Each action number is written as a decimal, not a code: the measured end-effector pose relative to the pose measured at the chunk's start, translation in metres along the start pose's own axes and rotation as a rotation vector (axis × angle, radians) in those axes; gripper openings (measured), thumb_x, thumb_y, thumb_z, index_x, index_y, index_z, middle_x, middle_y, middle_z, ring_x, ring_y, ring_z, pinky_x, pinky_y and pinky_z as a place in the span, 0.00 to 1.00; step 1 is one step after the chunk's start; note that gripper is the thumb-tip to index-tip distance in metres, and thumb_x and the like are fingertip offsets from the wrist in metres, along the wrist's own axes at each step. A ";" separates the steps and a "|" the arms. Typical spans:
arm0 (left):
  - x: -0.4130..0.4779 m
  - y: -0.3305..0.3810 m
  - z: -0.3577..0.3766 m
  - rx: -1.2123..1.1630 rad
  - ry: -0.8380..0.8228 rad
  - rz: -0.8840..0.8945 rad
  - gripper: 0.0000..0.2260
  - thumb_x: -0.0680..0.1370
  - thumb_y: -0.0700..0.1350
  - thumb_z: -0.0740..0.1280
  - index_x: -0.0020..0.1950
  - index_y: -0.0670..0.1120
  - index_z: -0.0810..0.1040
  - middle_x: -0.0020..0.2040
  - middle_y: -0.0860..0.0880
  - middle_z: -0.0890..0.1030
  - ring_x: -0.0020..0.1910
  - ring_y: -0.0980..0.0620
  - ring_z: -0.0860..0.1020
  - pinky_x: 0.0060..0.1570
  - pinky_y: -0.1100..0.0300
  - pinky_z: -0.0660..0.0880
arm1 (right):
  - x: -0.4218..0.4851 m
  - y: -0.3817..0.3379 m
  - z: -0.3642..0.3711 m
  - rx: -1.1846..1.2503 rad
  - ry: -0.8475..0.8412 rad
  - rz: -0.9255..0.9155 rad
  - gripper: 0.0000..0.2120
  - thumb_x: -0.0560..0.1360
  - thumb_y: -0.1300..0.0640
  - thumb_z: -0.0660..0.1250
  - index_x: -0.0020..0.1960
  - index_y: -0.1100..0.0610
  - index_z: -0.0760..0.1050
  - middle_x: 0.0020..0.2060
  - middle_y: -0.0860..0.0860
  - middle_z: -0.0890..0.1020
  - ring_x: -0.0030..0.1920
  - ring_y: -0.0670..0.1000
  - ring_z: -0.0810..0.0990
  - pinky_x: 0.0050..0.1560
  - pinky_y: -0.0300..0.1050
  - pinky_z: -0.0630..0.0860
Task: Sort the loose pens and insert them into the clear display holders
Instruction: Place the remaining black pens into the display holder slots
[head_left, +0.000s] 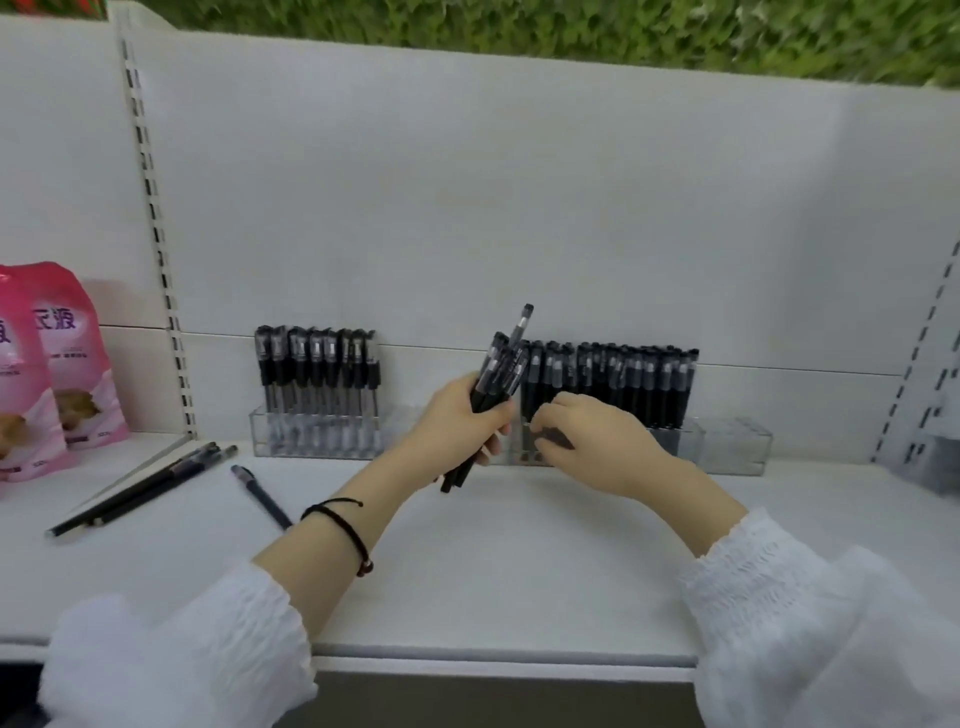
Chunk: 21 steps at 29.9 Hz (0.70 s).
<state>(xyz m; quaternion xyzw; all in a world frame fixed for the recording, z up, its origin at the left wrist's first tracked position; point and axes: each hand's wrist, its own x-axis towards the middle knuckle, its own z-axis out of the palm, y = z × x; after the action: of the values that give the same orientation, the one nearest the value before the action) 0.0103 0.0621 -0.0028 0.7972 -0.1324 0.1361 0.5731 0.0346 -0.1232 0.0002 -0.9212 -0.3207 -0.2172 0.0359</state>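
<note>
My left hand (457, 421) grips a bundle of black pens (501, 371), held upright and tilted right above the white shelf (519, 571). My right hand (597, 441) is just to its right, fingers curled at the left end of the right clear holder (732, 447); it seems to pinch a dark pen at the holder's rim, partly hidden. A row of several black pens (623, 382) stands in that holder. The left clear holder (260, 436) carries several capped pens (317, 369). Loose pens (140, 488) and a single pen (262, 496) lie on the shelf at the left.
Pink product bags (62, 358) stand at the far left behind a slotted upright (156, 234). The white back panel (519, 208) rises behind the holders. A grey object (935, 462) sits at the far right. The shelf's front edge (493, 657) runs below my forearms.
</note>
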 end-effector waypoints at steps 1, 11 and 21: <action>0.002 0.004 0.014 -0.018 -0.010 -0.001 0.03 0.79 0.43 0.66 0.47 0.48 0.74 0.35 0.50 0.80 0.28 0.54 0.78 0.29 0.60 0.77 | -0.006 0.011 -0.003 0.010 -0.016 0.012 0.10 0.80 0.50 0.59 0.58 0.51 0.74 0.49 0.47 0.74 0.48 0.49 0.74 0.38 0.42 0.68; 0.038 0.033 0.128 -0.124 -0.008 0.001 0.07 0.80 0.44 0.66 0.56 0.48 0.71 0.41 0.51 0.85 0.29 0.53 0.78 0.31 0.60 0.77 | -0.041 0.113 -0.025 0.122 -0.015 0.072 0.09 0.78 0.50 0.61 0.56 0.50 0.75 0.44 0.43 0.71 0.45 0.47 0.73 0.43 0.45 0.72; 0.064 0.044 0.186 -0.421 0.165 -0.100 0.13 0.77 0.43 0.71 0.57 0.37 0.78 0.31 0.48 0.82 0.29 0.54 0.79 0.29 0.63 0.76 | -0.043 0.149 -0.032 0.928 0.180 0.331 0.07 0.76 0.58 0.64 0.46 0.48 0.79 0.42 0.50 0.83 0.43 0.50 0.82 0.39 0.43 0.75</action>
<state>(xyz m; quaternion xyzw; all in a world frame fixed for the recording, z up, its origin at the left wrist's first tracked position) 0.0651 -0.1317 0.0027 0.6519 -0.0709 0.1420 0.7415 0.0829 -0.2731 0.0221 -0.8244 -0.2287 -0.1216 0.5033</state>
